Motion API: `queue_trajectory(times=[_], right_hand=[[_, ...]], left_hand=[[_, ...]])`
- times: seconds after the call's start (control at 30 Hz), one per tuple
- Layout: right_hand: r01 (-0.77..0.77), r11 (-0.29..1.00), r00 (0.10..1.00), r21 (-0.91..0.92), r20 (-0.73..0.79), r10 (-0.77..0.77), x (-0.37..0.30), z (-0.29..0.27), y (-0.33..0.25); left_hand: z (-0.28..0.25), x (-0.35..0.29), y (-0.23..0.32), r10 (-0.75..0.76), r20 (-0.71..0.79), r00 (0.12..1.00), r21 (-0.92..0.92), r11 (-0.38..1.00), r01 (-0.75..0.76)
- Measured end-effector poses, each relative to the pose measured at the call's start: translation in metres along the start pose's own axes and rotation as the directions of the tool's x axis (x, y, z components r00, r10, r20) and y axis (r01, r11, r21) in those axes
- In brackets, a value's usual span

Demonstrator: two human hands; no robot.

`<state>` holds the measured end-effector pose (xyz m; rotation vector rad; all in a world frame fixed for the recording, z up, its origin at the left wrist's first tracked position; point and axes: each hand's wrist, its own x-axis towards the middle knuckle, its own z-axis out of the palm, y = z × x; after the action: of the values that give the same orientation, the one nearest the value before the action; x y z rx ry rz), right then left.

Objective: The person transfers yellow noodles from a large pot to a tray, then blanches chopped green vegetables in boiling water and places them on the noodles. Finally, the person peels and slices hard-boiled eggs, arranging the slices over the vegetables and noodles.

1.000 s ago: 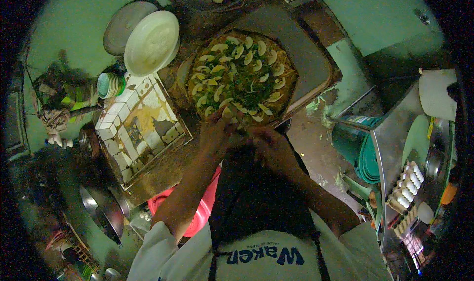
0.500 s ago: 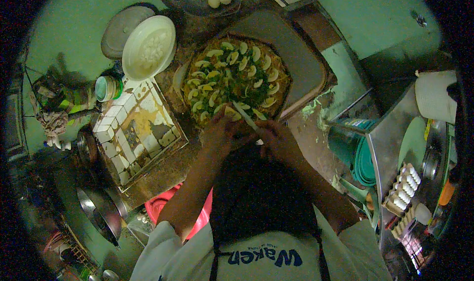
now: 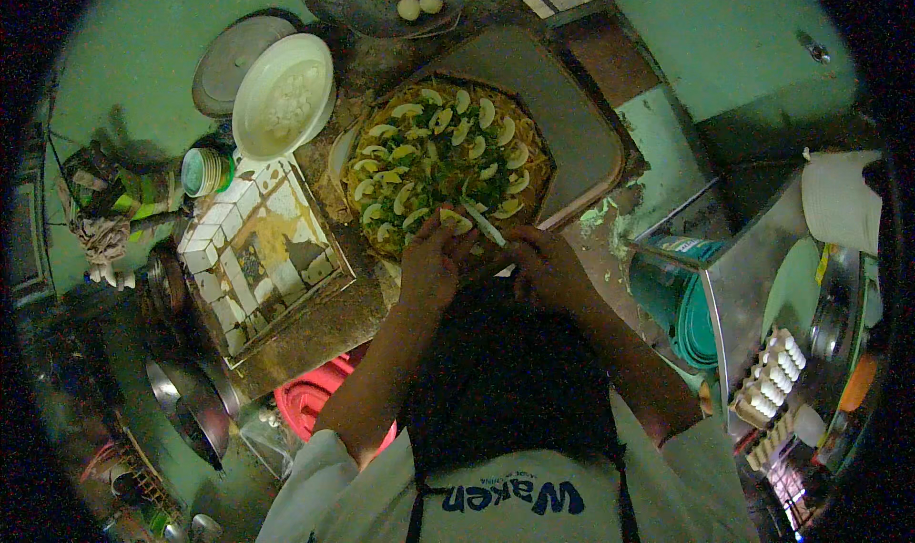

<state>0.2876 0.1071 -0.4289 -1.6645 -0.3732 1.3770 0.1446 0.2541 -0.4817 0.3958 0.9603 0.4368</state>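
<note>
A round platter of noodles (image 3: pixel 448 162), topped with chopped greens and boiled egg slices, fills the counter in front of me. At its near edge, my left hand (image 3: pixel 434 262) pinches a piece of boiled egg (image 3: pixel 456 221), its yellow-white cut face showing. My right hand (image 3: pixel 543 266) grips a small knife (image 3: pixel 486 225) by the handle, which is mostly hidden in the fingers. The blade slants up and left, close beside the egg piece; whether it touches cannot be made out.
A white oval bowl (image 3: pixel 245 114) with pale pieces inside stands at the far left by a tiled ledge (image 3: pixel 214 224). Two peeled eggs (image 3: pixel 419 7) lie in a wok (image 3: pixel 357 4) at the back. An egg tray (image 3: pixel 770 376) and a teal bucket (image 3: pixel 696 314) are at right.
The knife blade has shifted slightly right of the egg piece, which now shows more clearly in my left fingers. Both hands stay over the platter's near edge; the view has moved slightly.
</note>
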Motion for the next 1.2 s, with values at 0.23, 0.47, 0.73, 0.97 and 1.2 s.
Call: queue_trajectory(times=[0.23, 0.47, 0.73, 0.97, 1.2], right_hand=[[0.335, 0.875, 0.930, -0.349, -0.028, -0.367, -0.011, -0.012, -0.002], [0.013, 0.973, 1.000, -0.231, 0.022, -0.008, 0.016, -0.028, -0.016], [0.373, 0.836, 0.924, -0.404, 0.076, -0.375, 0.011, -0.020, -0.020], [0.122, 0.920, 0.992, -0.371, 0.030, -0.119, 0.048, -0.021, -0.044], [0.253, 0.942, 0.968, -0.220, 0.067, -0.244, 0.010, -0.001, -0.030]], left_hand=[[0.011, 0.004, -0.002, 0.029, 0.148, 0.989, 0.008, 1.000, -0.030], [0.014, 0.014, -0.010, 0.085, 0.108, 0.991, -0.061, 0.995, -0.079], [0.029, 0.008, 0.011, 0.036, 0.082, 0.996, -0.021, 0.999, -0.034], [0.025, 0.043, 0.012, 0.060, 0.007, 0.998, -0.143, 0.988, -0.058], [-0.001, 0.024, 0.020, 0.269, 0.403, 0.875, 0.727, 0.486, -0.485]])
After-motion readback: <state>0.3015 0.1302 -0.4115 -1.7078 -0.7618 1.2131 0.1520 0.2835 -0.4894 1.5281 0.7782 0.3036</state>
